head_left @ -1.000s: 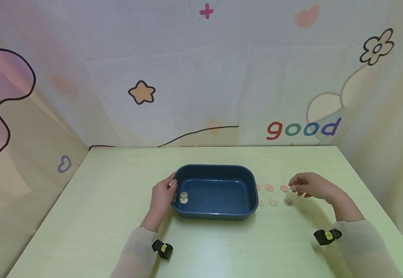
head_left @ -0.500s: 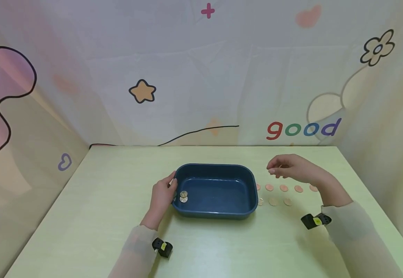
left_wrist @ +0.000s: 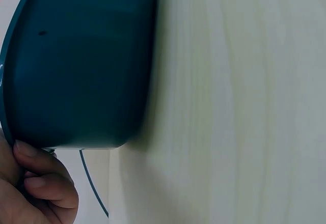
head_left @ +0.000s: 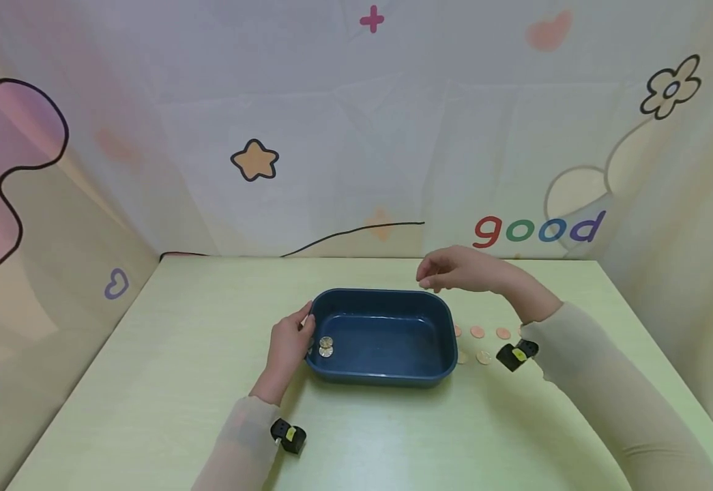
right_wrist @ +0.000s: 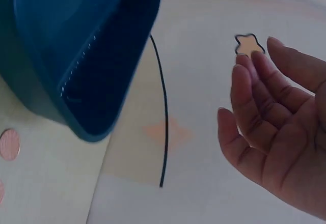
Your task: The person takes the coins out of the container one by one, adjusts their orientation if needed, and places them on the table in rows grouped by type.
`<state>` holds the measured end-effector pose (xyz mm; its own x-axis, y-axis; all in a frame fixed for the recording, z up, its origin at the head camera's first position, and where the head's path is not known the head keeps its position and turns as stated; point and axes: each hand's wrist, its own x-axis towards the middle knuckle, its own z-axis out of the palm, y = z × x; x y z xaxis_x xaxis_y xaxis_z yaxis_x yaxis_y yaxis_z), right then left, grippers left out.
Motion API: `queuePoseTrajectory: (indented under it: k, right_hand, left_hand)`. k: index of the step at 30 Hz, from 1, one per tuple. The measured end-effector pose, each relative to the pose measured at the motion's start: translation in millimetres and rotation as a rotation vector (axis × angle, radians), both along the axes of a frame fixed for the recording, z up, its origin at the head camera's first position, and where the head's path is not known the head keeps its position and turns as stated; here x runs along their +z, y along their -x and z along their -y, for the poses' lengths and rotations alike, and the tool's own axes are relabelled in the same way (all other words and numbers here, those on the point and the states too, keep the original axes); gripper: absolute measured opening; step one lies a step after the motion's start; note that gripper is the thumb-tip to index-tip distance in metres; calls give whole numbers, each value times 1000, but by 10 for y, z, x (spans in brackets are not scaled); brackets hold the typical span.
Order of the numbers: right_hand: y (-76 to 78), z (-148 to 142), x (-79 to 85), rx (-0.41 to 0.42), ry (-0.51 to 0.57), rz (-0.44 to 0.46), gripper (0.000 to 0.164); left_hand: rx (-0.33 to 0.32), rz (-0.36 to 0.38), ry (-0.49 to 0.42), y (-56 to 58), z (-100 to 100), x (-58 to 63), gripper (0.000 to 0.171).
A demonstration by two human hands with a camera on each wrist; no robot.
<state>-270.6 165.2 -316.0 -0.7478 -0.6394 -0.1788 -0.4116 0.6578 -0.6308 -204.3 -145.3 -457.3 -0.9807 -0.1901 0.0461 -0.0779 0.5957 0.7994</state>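
Note:
A deep blue rectangular tray [head_left: 387,382] stands on the table. My left hand [head_left: 290,344] grips its left end; in the left wrist view the fingers [left_wrist: 53,189] are curled at the rim. Two overlapping silvery coins [head_left: 326,346] lie inside, near the left wall. My right hand [head_left: 463,269] hovers just behind the tray's far right corner. Its fingers are loosely bent, and the right wrist view shows nothing between thumb and fingers. To the right of the tray lie a row of copper coins [head_left: 477,332] and a row of paler coins [head_left: 484,357], partly covered by my right forearm.
The pale green table [head_left: 209,320] extends on both sides of the tray. A printed cloth backdrop [head_left: 331,136] rises behind its far edge and along both sides. A small black camera [head_left: 518,354] sits on the right wrist, another [head_left: 288,436] on the left.
My right hand has moved left and away from me, from beside the coin rows to the tray's far right corner. The left hand keeps its grip, and the tray stays put.

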Motion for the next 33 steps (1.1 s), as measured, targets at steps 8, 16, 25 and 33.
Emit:
queuePoseTrajectory:
  k: [8, 16, 25, 33]
  right_hand:
    - [148, 493, -152, 92, 45, 36, 19]
    - [191, 878, -353, 235, 2, 33, 19]
    - [241, 1157, -582, 303, -41, 55, 22]
    - [294, 1334, -797, 353, -89, 24, 20]
  left_hand:
    - [-1, -16, 13, 6, -3, 14, 41]
    - [2, -36, 28, 2, -2, 5, 41]
    - [1, -30, 35, 1, -1, 7, 41]
    - [-7, -14, 39, 11, 0, 8, 41]
